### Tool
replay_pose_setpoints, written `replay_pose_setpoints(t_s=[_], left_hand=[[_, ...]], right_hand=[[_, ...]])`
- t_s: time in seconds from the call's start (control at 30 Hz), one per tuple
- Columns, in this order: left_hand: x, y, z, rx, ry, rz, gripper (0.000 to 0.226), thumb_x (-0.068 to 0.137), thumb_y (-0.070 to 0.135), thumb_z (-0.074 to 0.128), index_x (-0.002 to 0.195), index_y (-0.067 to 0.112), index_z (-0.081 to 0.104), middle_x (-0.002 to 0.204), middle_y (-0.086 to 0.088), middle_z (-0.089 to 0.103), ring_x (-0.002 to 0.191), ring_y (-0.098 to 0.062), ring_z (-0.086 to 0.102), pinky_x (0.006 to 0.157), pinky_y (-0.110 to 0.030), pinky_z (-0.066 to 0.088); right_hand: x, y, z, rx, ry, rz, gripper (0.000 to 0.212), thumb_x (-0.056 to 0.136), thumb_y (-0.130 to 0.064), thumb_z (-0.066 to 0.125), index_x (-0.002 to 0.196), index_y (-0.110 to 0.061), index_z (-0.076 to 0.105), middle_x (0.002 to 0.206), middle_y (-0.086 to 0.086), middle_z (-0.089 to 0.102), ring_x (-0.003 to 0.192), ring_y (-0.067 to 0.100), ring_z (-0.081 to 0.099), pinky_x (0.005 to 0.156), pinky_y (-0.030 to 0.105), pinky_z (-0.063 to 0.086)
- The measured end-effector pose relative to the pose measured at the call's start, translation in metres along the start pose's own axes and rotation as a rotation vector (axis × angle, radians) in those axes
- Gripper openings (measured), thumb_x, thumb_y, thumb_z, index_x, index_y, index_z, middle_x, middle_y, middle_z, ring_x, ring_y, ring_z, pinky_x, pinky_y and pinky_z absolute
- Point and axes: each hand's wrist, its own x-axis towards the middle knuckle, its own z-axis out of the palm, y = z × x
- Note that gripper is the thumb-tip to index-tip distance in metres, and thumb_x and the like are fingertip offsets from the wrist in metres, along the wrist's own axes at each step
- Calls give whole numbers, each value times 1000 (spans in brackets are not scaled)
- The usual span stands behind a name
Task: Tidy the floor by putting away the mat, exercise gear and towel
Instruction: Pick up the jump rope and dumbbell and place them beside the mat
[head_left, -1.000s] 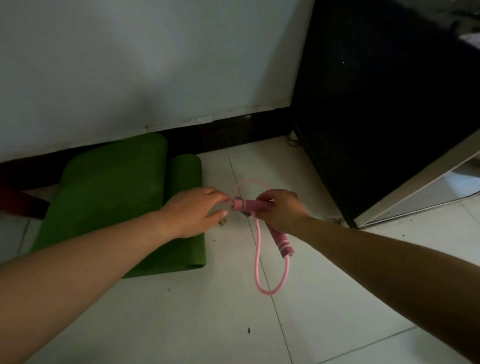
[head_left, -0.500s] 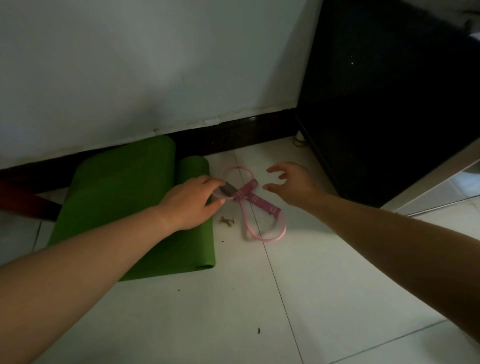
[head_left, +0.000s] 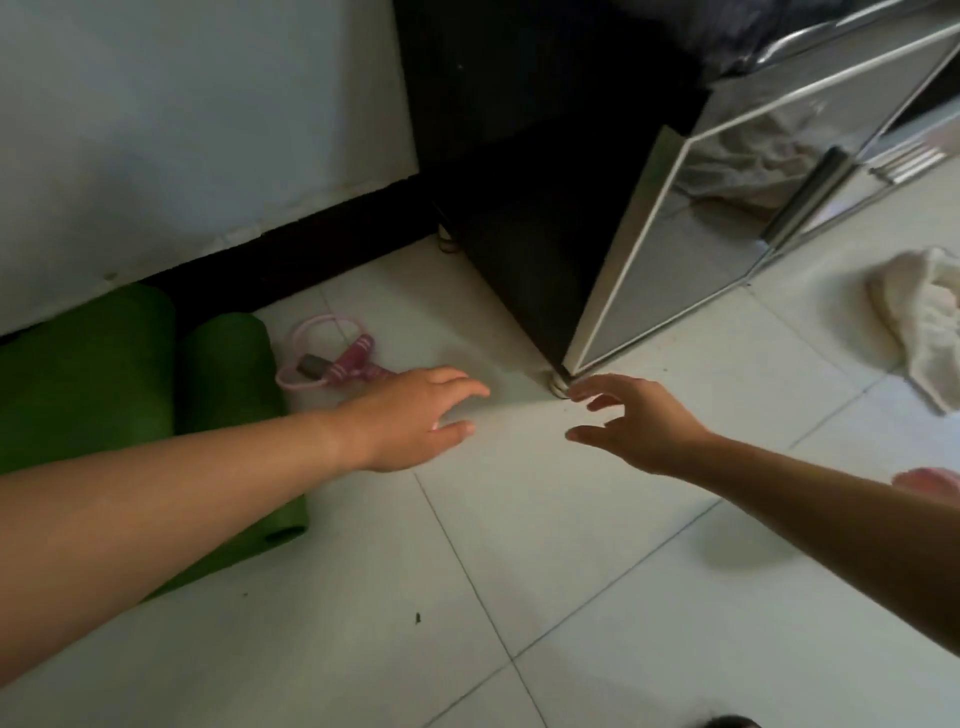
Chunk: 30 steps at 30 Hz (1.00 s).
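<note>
Stretching over the pale floor (head_left: 571, 597) tiles, both arms reach out below the wall (head_left: 182, 130). A black cabinet (head_left: 519, 234) with a mirrored door fills the upper right, its foot just past the right fingertips. The green mat (head_left: 88, 374) lies rolled against the skirting on the left, partly covered by the left forearm and cut off by the frame edge. The towel (head_left: 930, 322) sits crumpled on the floor far right, well apart from both hands, and it is cropped too. Left hand (head_left: 415, 415): fingers spread, holding nothing, hiding the near end of the pink band (head_left: 332, 358), which lies on the floor just beside the mat. Right hand (head_left: 639, 426): fingers apart, loosely bent, empty. Something pink (head_left: 930, 480) at the right edge is too cropped to name. Half a second ago the left hand pinched the band; now it has let go, and the view has swung right, bringing the towel in.
</note>
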Motion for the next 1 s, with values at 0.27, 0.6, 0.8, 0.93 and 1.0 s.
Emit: replay_pose_setpoints(t_s=[0.27, 0.6, 0.8, 0.93, 1.0], left_hand=[[73, 80, 41, 81, -127, 152, 47, 95, 45, 39, 139, 30, 34, 146, 8, 35, 131, -14, 37, 104, -35, 37], [152, 194, 93, -152, -145, 183, 46, 95, 41, 42, 139, 27, 35, 145, 7, 37, 130, -15, 39, 104, -34, 38], [189, 251, 121, -299, -155, 183, 50, 93, 41, 48, 139, 25, 37, 145, 5, 37, 129, -16, 41, 102, -33, 38], [211, 286, 137, -333, -147, 211, 52, 88, 40, 56, 135, 25, 40, 141, 6, 40, 125, -15, 43, 96, -27, 39], [221, 296, 147, -315, -156, 220, 60, 85, 44, 59, 137, 24, 38, 143, 7, 37, 126, -15, 42, 98, -29, 39]], right_hand=[[-54, 105, -37, -156, 30, 103, 47, 81, -35, 71, 124, -23, 57, 126, -5, 57, 114, 16, 54, 97, 27, 42], [-116, 203, -77, -203, 147, 261, 67, 77, -50, 68, 135, -26, 46, 143, -4, 44, 130, 14, 41, 104, 26, 31], [-133, 255, -97, -275, 169, 321, 74, 71, -57, 70, 134, -27, 47, 141, -5, 46, 129, 14, 39, 108, 32, 29], [-148, 287, -111, -282, 172, 327, 75, 66, -56, 75, 131, -26, 52, 136, -4, 49, 126, 16, 42, 101, 31, 38], [-154, 302, -115, -317, 145, 287, 72, 66, -51, 78, 129, -27, 53, 136, -5, 48, 126, 16, 41, 102, 34, 40]])
